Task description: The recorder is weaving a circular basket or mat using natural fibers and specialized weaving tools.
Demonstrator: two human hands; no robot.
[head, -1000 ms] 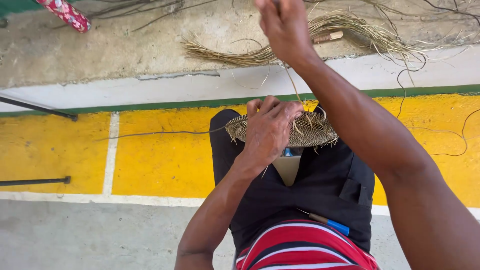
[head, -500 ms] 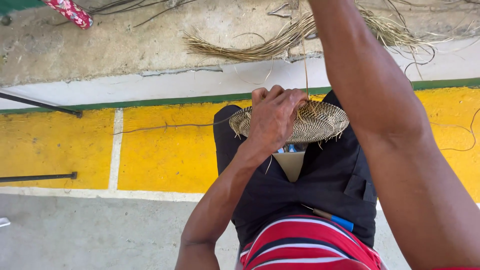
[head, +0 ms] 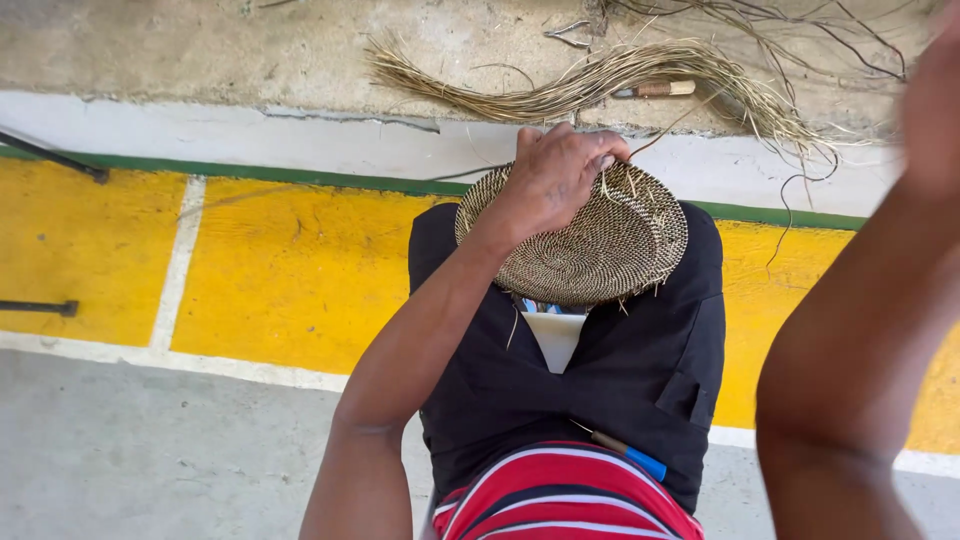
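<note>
Left hand (head: 555,180) clamps basket (head: 575,240) on lap; basket now tilted flatter than a second ago. Right hand (head: 935,110) swung up right, blurred, grip unclear. Fibre bundle (head: 600,85) lies on floor beyond.

Left hand (head: 553,183) grips woven basket (head: 585,240) on lap

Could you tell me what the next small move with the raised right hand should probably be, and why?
Probably bring the right hand back down to the rim of the woven basket. The left hand grips that rim on the lap, loose fibre ends stick out there, and the right hand is lifted high and blurred, apparently drawing a strand taut.
</note>
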